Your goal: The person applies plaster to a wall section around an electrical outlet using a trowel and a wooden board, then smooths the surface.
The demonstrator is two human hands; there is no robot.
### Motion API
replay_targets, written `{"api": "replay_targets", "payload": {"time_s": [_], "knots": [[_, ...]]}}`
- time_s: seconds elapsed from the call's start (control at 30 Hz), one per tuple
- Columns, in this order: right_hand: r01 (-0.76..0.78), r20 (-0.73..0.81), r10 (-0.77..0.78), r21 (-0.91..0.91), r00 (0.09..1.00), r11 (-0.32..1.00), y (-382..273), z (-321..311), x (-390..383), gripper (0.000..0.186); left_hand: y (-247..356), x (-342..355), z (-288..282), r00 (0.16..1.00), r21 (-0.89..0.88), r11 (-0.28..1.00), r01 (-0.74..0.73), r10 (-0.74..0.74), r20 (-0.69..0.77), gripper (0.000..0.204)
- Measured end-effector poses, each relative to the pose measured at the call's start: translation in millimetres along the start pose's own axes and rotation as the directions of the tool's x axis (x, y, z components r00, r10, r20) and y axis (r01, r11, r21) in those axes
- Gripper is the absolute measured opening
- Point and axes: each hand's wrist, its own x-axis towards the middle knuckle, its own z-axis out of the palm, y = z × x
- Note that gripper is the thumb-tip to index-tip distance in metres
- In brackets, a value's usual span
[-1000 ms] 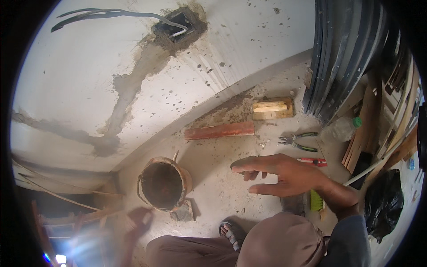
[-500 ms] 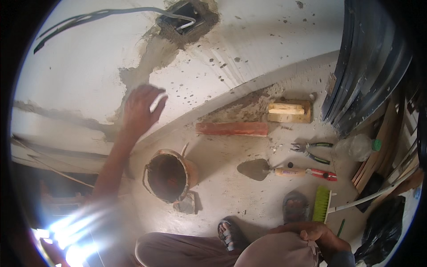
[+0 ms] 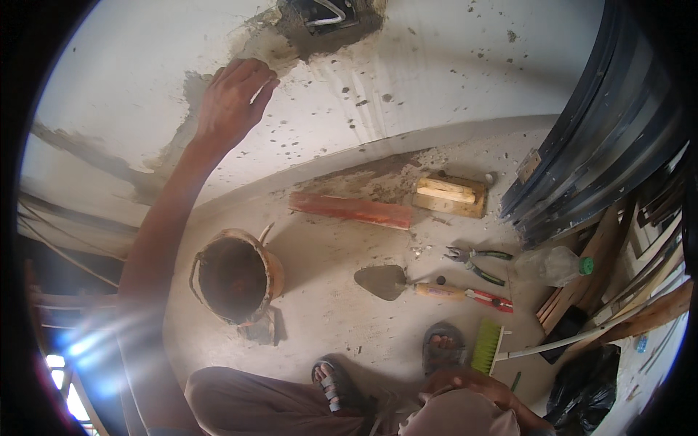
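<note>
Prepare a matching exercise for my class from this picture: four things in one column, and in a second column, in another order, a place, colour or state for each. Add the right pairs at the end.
Column one
1. Left hand
2. Bucket
3. Pliers
4. Bottle

Column two
A. Clear, with a green cap
B. Round-mouthed, on the floor
C. Raised, at the stained wall
D. Lying with its handles spread apart

Right pairs: 1-C; 2-B; 3-D; 4-A
</note>
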Motion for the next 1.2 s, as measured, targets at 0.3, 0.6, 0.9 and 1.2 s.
{"api": "replay_targets", "payload": {"time_s": [0.3,0.6,0.9,1.2], "knots": [[-0.057,-0.430,-0.135,-0.406,0.893,0.912,24,0,33,0.026,14,-3,19,1.000,-0.084,0.996,-0.006,0.006,-0.008,0.006],[-0.065,-0.401,-0.223,-0.591,0.889,0.804,52,-15,37,0.045,58,-31,43,0.973,-0.210,0.974,-0.080,0.122,0.194,0.011],[-0.103,-0.376,-0.164,-0.597,0.912,0.796,14,-7,47,0.073,76,-57,27,0.887,-0.184,0.981,0.056,0.036,0.461,0.022],[-0.048,-0.308,-0.294,-0.759,0.905,0.649,15,-15,48,0.043,0,-148,18,0.780,-0.028,0.960,0.280,-0.211,0.589,0.034]]}}
